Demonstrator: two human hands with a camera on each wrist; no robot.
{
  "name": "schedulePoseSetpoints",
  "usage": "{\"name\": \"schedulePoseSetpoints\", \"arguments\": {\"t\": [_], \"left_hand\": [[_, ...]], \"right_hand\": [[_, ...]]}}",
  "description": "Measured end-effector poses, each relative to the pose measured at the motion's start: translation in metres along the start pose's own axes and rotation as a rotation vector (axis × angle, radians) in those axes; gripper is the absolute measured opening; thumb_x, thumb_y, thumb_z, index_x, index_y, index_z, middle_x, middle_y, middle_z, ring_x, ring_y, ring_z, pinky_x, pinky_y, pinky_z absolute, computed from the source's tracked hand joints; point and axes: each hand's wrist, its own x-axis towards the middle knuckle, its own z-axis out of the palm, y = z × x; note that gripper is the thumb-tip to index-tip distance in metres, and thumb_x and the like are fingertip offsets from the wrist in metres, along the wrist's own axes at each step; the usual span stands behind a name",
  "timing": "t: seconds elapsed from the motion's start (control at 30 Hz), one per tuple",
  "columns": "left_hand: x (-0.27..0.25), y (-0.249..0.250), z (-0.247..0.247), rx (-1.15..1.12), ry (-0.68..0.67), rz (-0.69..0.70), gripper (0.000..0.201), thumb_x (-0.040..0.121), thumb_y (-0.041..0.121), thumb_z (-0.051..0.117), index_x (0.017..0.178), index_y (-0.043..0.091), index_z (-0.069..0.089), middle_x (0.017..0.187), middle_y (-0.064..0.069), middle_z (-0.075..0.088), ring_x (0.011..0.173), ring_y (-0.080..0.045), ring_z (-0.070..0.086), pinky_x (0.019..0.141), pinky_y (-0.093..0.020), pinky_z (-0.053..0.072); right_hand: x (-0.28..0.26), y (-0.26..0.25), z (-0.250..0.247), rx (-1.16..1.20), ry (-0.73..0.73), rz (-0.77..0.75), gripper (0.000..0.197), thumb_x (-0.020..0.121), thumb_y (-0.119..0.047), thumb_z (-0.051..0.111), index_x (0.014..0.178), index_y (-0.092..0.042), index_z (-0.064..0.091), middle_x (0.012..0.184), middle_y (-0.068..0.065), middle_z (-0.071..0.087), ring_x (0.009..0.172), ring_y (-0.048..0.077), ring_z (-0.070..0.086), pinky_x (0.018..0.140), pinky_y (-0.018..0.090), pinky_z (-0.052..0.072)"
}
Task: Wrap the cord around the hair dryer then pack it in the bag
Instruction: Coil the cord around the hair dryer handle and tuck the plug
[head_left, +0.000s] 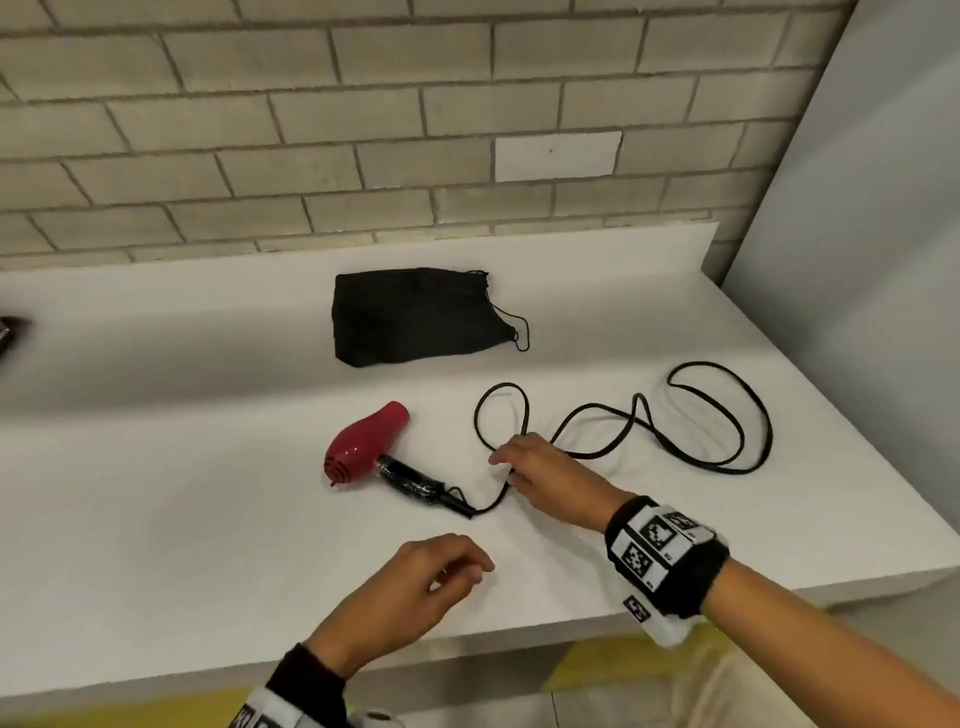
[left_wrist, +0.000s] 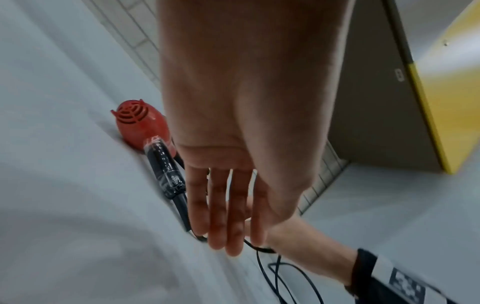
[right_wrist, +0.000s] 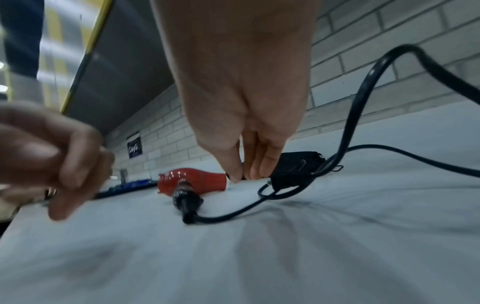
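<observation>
A red hair dryer (head_left: 366, 439) with a black handle lies on its side on the white counter (head_left: 208, 519), nozzle pointing away. Its black cord (head_left: 717, 415) runs right from the handle in loose loops. My right hand (head_left: 506, 467) pinches the cord a short way from the handle; the right wrist view shows the thumb and fingers (right_wrist: 242, 166) closed on it, with the hair dryer (right_wrist: 197, 179) beyond. My left hand (head_left: 467, 569) hovers near the counter's front edge, fingers relaxed and empty, just short of the hair dryer (left_wrist: 137, 125). A black drawstring bag (head_left: 415, 317) lies flat behind.
A brick wall (head_left: 363, 130) and a raised white ledge (head_left: 156, 291) bound the counter at the back. A grey panel (head_left: 857, 208) closes the right side. A dark object (head_left: 10, 332) pokes in at the far left edge. The counter's front edge runs just below my wrists.
</observation>
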Motion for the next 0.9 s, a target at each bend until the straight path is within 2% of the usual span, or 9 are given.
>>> {"name": "schedulePoseSetpoints", "arguments": {"t": [0.07, 0.17, 0.3, 0.43, 0.57, 0.67, 0.77, 0.83, 0.9], "left_hand": [[0.0, 0.002, 0.003, -0.029, 0.081, -0.049, 0.015, 0.096, 0.026, 0.052, 0.1, 0.032, 0.065, 0.098, 0.019, 0.066, 0.093, 0.0, 0.061, 0.081, -0.015, 0.047], [-0.003, 0.001, 0.011, 0.006, 0.182, -0.073, 0.013, 0.095, 0.025, 0.052, 0.098, 0.028, 0.064, 0.096, 0.014, 0.066, 0.091, -0.003, 0.06, 0.078, -0.014, 0.046], [-0.006, -0.007, 0.016, -0.06, 0.305, -0.242, 0.014, 0.097, 0.03, 0.049, 0.091, 0.026, 0.061, 0.087, 0.005, 0.068, 0.082, -0.011, 0.062, 0.075, -0.022, 0.048], [-0.001, -0.014, 0.022, -0.228, 0.447, -0.426, 0.02, 0.097, 0.04, 0.045, 0.097, 0.025, 0.059, 0.092, 0.002, 0.069, 0.084, -0.006, 0.064, 0.077, -0.021, 0.049], [0.019, -0.011, 0.022, -0.78, 0.554, -0.519, 0.049, 0.089, 0.053, 0.046, 0.1, 0.007, 0.056, 0.101, -0.009, 0.068, 0.088, -0.022, 0.064, 0.081, -0.029, 0.051], [0.034, -0.003, 0.017, -1.217, 0.636, -0.49, 0.048, 0.091, 0.05, 0.05, 0.102, 0.003, 0.054, 0.106, -0.02, 0.067, 0.097, -0.031, 0.064, 0.083, -0.034, 0.052], [0.045, 0.007, 0.012, -1.558, 0.679, -0.345, 0.039, 0.093, 0.041, 0.053, 0.095, 0.003, 0.052, 0.107, -0.024, 0.067, 0.092, -0.03, 0.067, 0.085, -0.037, 0.057], [0.052, 0.015, 0.006, -1.774, 0.757, -0.276, 0.023, 0.097, 0.026, 0.05, 0.095, 0.003, 0.049, 0.088, -0.021, 0.069, 0.071, -0.025, 0.071, 0.069, -0.033, 0.061], [0.059, 0.024, 0.0, -1.889, 0.802, -0.271, 0.016, 0.1, 0.013, 0.042, 0.086, 0.006, 0.047, 0.056, -0.01, 0.059, 0.043, -0.016, 0.058, 0.046, -0.022, 0.053]], "right_hand": [[0.004, 0.007, 0.001, -0.095, -0.01, -0.009, 0.037, 0.094, -0.006, 0.046, 0.13, -0.008, 0.051, 0.126, 0.009, 0.054, 0.119, 0.026, 0.043, 0.099, 0.031, 0.036], [0.009, 0.013, 0.003, -0.23, -0.095, -0.055, 0.027, 0.091, -0.008, 0.05, 0.116, -0.006, 0.059, 0.116, 0.011, 0.058, 0.114, 0.029, 0.046, 0.087, 0.037, 0.039], [0.011, 0.014, 0.003, -0.318, -0.077, -0.16, 0.014, 0.09, -0.013, 0.055, 0.101, -0.007, 0.06, 0.106, 0.01, 0.06, 0.11, 0.027, 0.047, 0.083, 0.034, 0.032], [0.013, 0.014, -0.005, -0.318, -0.031, -0.29, 0.009, 0.091, -0.013, 0.051, 0.093, -0.011, 0.059, 0.097, 0.006, 0.063, 0.103, 0.026, 0.049, 0.084, 0.034, 0.032], [0.004, 0.006, -0.013, -0.209, 0.128, -0.334, 0.007, 0.092, -0.012, 0.052, 0.089, -0.018, 0.054, 0.08, -0.008, 0.057, 0.093, 0.016, 0.046, 0.078, 0.027, 0.027], [-0.008, -0.005, -0.02, -0.174, 0.234, -0.322, 0.013, 0.089, -0.009, 0.057, 0.085, -0.02, 0.051, 0.073, -0.016, 0.041, 0.08, 0.008, 0.038, 0.078, 0.024, 0.02], [-0.026, -0.025, -0.023, -0.157, 0.209, -0.337, 0.029, 0.077, 0.004, 0.058, 0.09, -0.02, 0.049, 0.071, -0.013, 0.049, 0.071, 0.01, 0.043, 0.085, 0.027, 0.031], [-0.038, -0.036, -0.023, -0.149, 0.141, -0.351, 0.03, 0.081, 0.006, 0.053, 0.097, -0.018, 0.046, 0.081, -0.004, 0.061, 0.072, 0.012, 0.039, 0.082, 0.028, 0.033], [-0.048, -0.042, -0.026, -0.107, 0.107, -0.305, 0.008, 0.096, -0.014, 0.046, 0.104, -0.014, 0.046, 0.094, 0.003, 0.061, 0.076, 0.016, 0.039, 0.074, 0.025, 0.028]]}}
